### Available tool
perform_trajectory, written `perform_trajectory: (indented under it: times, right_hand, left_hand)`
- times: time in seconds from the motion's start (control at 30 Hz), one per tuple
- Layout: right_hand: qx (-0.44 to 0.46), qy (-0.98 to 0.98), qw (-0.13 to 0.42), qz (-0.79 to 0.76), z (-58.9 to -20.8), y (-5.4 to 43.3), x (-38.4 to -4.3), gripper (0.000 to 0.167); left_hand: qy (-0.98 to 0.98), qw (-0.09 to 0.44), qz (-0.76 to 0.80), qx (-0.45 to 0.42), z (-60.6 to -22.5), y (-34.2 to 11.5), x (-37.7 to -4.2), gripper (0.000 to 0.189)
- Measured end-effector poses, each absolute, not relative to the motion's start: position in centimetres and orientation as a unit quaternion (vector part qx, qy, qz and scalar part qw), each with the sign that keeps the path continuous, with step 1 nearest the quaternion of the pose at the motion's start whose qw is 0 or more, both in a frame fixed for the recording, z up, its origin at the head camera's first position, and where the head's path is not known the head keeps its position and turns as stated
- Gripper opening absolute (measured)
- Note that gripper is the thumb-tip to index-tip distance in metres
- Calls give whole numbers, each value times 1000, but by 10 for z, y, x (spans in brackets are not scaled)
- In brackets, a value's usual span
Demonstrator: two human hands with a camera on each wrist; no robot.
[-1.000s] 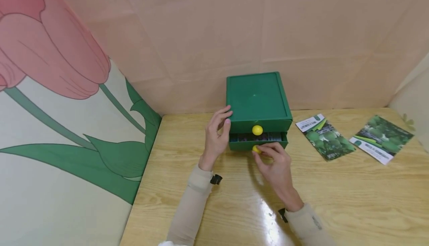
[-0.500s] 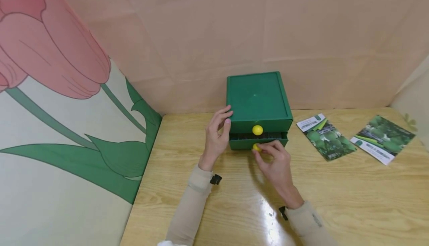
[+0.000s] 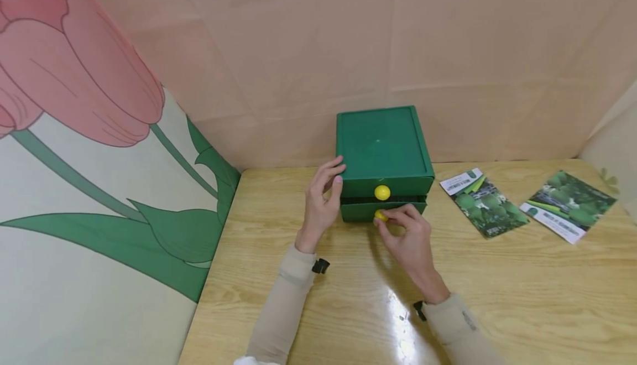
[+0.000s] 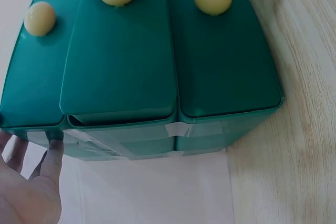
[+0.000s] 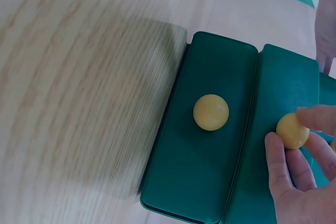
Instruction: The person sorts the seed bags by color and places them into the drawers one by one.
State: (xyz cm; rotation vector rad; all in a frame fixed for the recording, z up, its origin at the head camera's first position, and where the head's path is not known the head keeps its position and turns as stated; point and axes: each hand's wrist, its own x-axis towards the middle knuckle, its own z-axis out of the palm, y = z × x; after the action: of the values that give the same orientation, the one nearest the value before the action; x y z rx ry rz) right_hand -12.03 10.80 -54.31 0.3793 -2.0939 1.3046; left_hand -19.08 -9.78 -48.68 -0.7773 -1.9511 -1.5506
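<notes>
A green drawer cabinet [image 3: 378, 141] stands against the back wall, its drawers fitted with round yellow knobs. My right hand [image 3: 410, 240] pinches the knob [image 5: 292, 130] of the middle drawer [image 4: 121, 61] between thumb and fingers. That drawer sticks out slightly, with a narrow dark gap above its front in the head view; its contents cannot be made out. My left hand [image 3: 320, 202] rests against the cabinet's left side, fingertips at the top edge. Above and below, the upper drawer [image 4: 37, 80] and the lower drawer [image 5: 191, 161] are closed.
Two printed leaflets [image 3: 490, 204] [image 3: 569, 204] with green fruit pictures lie to the right of the cabinet on the wooden table [image 3: 497, 298]. A pinkish cloth [image 3: 298, 50] covers the back wall. On the left is a tulip-painted panel [image 3: 99, 188].
My right hand has pushed the middle drawer further in, narrowing the opening, so the contents seen earlier are hidden. The left hand has stayed against the cabinet's side.
</notes>
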Motion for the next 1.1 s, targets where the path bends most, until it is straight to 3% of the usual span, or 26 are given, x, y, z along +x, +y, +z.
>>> perform_trajectory:
  times: [0.33, 0.63, 1.1]
  right_hand:
    - [153, -784, 330, 503, -544, 106, -125, 18]
    - [156, -776, 343, 506, -543, 104, -129, 19]
    - [142, -775, 354, 504, -544, 103, -136, 21]
  left_hand:
    - [-719, 270, -572, -287, -461, -94, -171, 24]
    - [-721, 264, -574, -284, -486, -97, -191, 26]
    - [-723, 268, -568, -289, -489, -99, -193, 27]
